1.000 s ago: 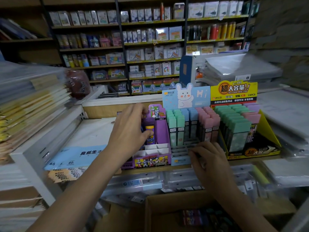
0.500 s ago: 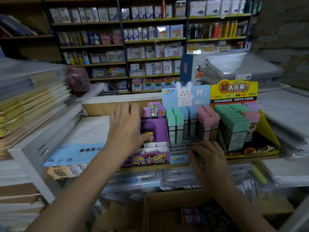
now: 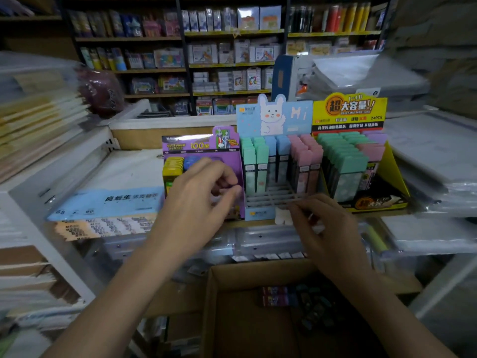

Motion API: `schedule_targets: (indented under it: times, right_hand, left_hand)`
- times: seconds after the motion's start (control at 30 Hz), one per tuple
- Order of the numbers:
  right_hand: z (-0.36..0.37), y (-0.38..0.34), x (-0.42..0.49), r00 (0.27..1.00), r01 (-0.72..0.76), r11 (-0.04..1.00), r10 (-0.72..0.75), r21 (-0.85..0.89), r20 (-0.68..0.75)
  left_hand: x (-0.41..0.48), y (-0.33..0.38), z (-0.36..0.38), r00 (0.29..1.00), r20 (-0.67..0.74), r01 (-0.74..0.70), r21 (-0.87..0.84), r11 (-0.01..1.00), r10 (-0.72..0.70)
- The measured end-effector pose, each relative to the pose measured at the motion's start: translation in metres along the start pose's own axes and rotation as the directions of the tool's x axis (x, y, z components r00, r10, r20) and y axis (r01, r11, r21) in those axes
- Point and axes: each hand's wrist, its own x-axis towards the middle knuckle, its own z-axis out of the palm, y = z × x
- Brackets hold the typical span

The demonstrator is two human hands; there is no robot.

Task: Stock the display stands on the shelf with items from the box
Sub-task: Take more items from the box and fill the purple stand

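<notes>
- Display stands: three stand side by side on the shelf (image 3: 387,215) — purple stand (image 3: 201,148) at left, blue rabbit stand (image 3: 273,117) in the middle, yellow stand (image 3: 351,109) at right.
- Box (image 3: 214,306): open cardboard, below the shelf edge, small dark items (image 3: 291,298) inside.
- Left hand (image 3: 196,200): in front of the purple stand, fingers curled loosely; cannot tell whether it holds anything.
- Right hand (image 3: 325,223): at the blue stand's front edge, fingertips pinched close — contents blurred.
</notes>
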Motion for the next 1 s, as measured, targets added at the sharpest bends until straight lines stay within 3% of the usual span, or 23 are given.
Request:
schedule_targets:
  times: [0.13, 0.23, 0.3, 0.4, 0.53, 0.63, 0.73, 0.9, 1.0]
  right_hand:
    - [-0.006, 0.012, -0.026, 0.992, -0.105, 0.993, 0.1, 0.051, 0.081]
    - [-0.001, 0.034, -0.053, 0.963, -0.235, 0.971, 0.225, 0.051, 0.149]
    - [0.009, 0.052, -0.075, 0.92, -0.341, 0.94, 0.333, 0.001, 0.207]
    - [0.029, 0.081, -0.11, 0.793, -0.536, 0.844, 0.51, -0.016, 0.332]
    - [0.053, 0.107, -0.146, 0.56, -0.794, 0.608, 0.719, 0.02, 0.412]
    - [0.069, 0.118, -0.161, 0.368, -0.925, 0.371, 0.83, 0.078, 0.418]
    - [0.079, 0.122, -0.168, 0.187, -0.978, 0.111, 0.851, 0.179, 0.491]
    - [0.1, 0.127, -0.17, -0.014, -0.936, -0.196, 0.85, 0.293, 0.527]
    - [0.107, 0.13, -0.168, -0.067, -0.903, -0.273, 0.852, 0.331, 0.52]
  left_hand:
    - [-0.03, 0.011, 0.028, 0.997, 0.073, 0.044, -0.131, 0.99, -0.035]
    - [-0.06, 0.008, 0.062, 0.969, 0.189, 0.202, -0.222, 0.954, -0.161]
    - [-0.082, 0.003, 0.09, 0.915, 0.297, 0.343, -0.223, 0.913, -0.271]
    - [-0.114, -0.012, 0.135, 0.808, 0.437, 0.502, -0.16, 0.85, -0.395]
    - [-0.146, -0.033, 0.185, 0.69, 0.571, 0.6, -0.106, 0.793, -0.445]
    - [-0.157, -0.045, 0.213, 0.651, 0.601, 0.628, -0.084, 0.774, -0.464]
    - [-0.162, -0.053, 0.236, 0.631, 0.614, 0.626, -0.041, 0.779, -0.474]
    - [-0.167, -0.058, 0.262, 0.597, 0.649, 0.605, 0.023, 0.796, -0.472]
    - [-0.17, -0.058, 0.271, 0.6, 0.64, 0.589, 0.052, 0.806, -0.48]
